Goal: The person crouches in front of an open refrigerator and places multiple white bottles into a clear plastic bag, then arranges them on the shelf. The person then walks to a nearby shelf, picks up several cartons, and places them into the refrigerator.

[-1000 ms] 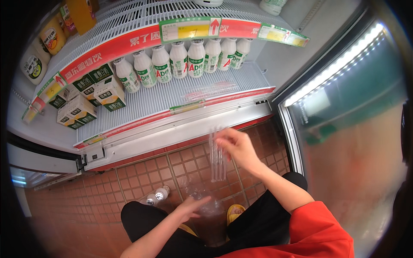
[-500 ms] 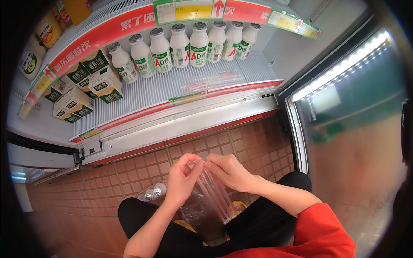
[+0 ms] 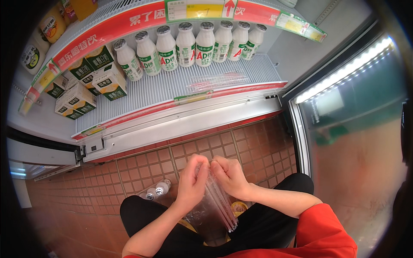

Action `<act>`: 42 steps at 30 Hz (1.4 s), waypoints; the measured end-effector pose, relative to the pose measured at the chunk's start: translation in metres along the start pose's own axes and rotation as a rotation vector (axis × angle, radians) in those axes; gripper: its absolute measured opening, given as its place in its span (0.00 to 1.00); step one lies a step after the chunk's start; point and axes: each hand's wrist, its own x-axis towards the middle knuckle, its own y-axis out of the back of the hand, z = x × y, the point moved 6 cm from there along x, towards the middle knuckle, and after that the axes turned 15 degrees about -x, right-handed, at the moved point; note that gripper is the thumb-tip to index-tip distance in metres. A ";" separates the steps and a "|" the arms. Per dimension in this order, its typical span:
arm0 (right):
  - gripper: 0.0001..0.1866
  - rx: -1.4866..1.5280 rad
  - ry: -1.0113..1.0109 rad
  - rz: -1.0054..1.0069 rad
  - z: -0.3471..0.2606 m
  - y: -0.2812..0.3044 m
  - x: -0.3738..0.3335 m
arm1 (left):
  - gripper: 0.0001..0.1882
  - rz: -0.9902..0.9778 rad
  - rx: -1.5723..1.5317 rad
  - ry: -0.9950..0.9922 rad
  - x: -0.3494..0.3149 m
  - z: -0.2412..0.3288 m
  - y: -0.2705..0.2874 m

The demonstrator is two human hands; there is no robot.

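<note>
Well beyond both hands [image 3: 193, 182], bottles [image 3: 186, 49] (cartons [image 3: 110, 81] alongside).

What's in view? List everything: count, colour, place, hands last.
Shelf bottles: eight, white, lower shelf
Cartons: several, green-white, lower left shelf
Shelf packets: uncounted, clear, lower shelf front
Upper bottles: several, orange or white, upper left
Price tags: several, yellow, shelf fronts
Floor bottles: two, white, beyond left knee
Tiles: many, red-brown, floor
Doors: two, clear, either side
Held strips: several, clear, between legs
Legs: two, black-trousered, lower centre
Hands, left and right: two, bare, on strips
</note>
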 end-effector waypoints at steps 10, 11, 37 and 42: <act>0.09 -0.122 -0.018 -0.016 -0.002 0.000 0.006 | 0.05 0.179 -0.272 0.083 0.006 -0.002 0.004; 0.09 -0.141 -0.012 0.005 -0.001 0.001 0.006 | 0.05 0.153 -0.204 0.056 0.001 -0.007 0.002; 0.06 -0.147 -0.082 -0.001 0.005 -0.006 -0.001 | 0.07 0.244 -0.076 0.007 -0.009 -0.013 0.002; 0.03 -0.157 -0.037 0.104 0.011 -0.009 -0.006 | 0.06 0.239 -0.022 -0.031 -0.013 -0.016 -0.001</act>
